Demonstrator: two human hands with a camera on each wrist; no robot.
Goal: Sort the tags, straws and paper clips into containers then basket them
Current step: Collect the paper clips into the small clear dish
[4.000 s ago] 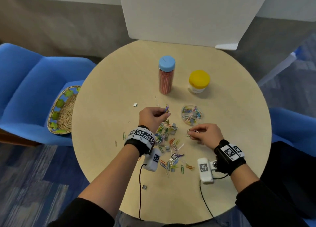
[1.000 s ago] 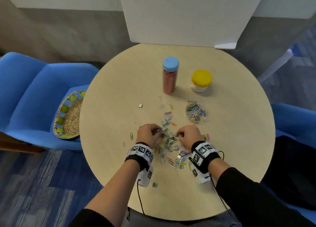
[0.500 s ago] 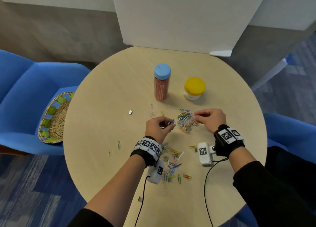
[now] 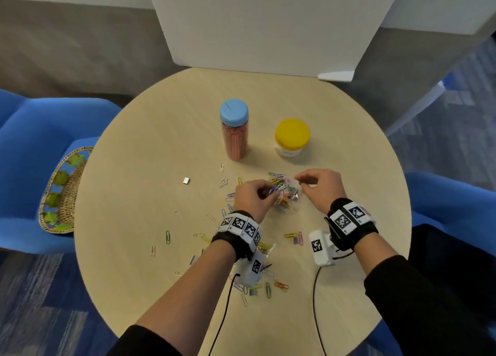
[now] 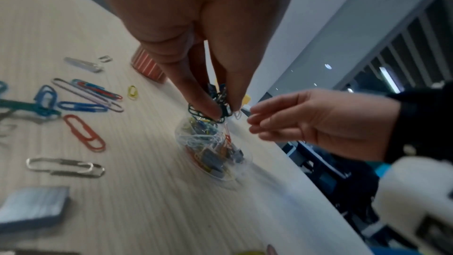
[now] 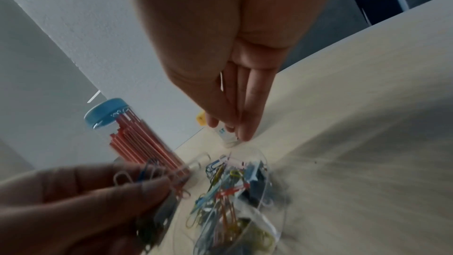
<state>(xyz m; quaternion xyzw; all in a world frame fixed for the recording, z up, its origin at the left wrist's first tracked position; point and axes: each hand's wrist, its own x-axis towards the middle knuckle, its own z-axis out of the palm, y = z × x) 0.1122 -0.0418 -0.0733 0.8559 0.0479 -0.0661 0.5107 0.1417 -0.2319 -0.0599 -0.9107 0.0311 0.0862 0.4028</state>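
Left hand point(image 4: 251, 198): hovers over the clear container, thumb and fingers pinched together on a bunch of paper clips point(image 5: 219, 104); the bunch hangs just above the container's open mouth.
Right hand point(image 4: 320, 188): just right of the container and a little above the tabletop, fingers close together and pointing down; whether it holds a clip cannot be told from any view.
Clear container point(image 5: 213, 152): a small see-through tub standing on the tabletop between the two hands, partly filled with mixed coloured paper clips and a few dark tags.
Loose clips point(image 4: 268, 288): scattered on the near half of the tabletop, mostly below and left of the left wrist; blue, red, yellow, green and plain metal ones lie flat, apart from each other.
Tags: one small silver tag point(image 4: 186, 180) lies alone to the left of the hands; others lie among the near clips.
Straw jar point(image 4: 234, 130): tall clear jar with a light-blue lid, upright, packed with orange-red straws, far from the hands.
Yellow-lidded jar point(image 4: 292, 138): short, upright, just right of the straw jar.
Tabletop point(image 4: 161, 130): round, pale wood.
Basket point(image 4: 63, 192): woven tray with a green and blue rim, resting on the blue chair point(image 4: 35, 133) left of the tabletop.
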